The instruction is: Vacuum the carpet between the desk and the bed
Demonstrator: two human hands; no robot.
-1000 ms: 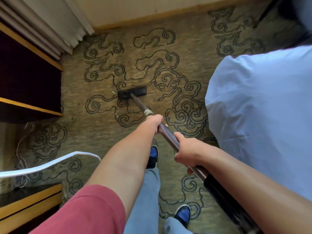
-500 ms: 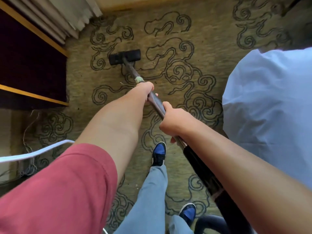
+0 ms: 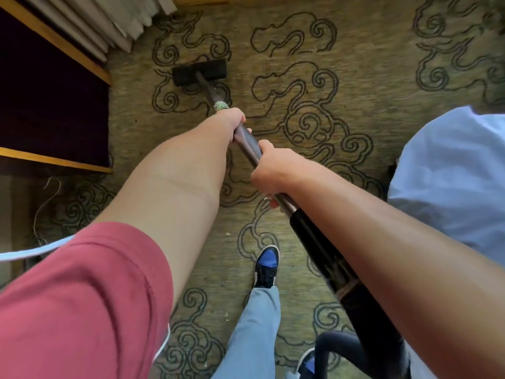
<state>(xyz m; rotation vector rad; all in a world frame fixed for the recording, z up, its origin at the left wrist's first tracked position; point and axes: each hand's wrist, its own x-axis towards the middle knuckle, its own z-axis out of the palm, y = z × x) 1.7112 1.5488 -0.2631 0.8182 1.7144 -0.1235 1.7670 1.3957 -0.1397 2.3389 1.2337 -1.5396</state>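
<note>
Nozzle (image 3: 199, 73) on carpet (image 3: 369, 64) at 11 o'clock, just beside desk (image 3: 52, 105) at 9. Bed (image 3: 451, 173) at 3. Wand (image 3: 247, 139) runs from nozzle back toward 5 (both hands on it): left hand (image 3: 232, 120) ahead, right hand (image 3: 270, 170) behind. Curtain (image 3: 109, 20) at 11, behind desk.

The carpet (image 3: 355, 77) is a rough, matt woven pile with dark scroll outlines. The vacuum wand (image 3: 247, 140) looks like smooth, glossy dark metal, wrapped in a frayed band of tape (image 3: 220, 106), and its floor head (image 3: 200, 72) is matt black. The bed cover (image 3: 451, 173) is smooth pale cloth. The desk edge (image 3: 54, 161) is varnished wood. The sleeve (image 3: 82, 296) is soft matt red cloth.
</note>
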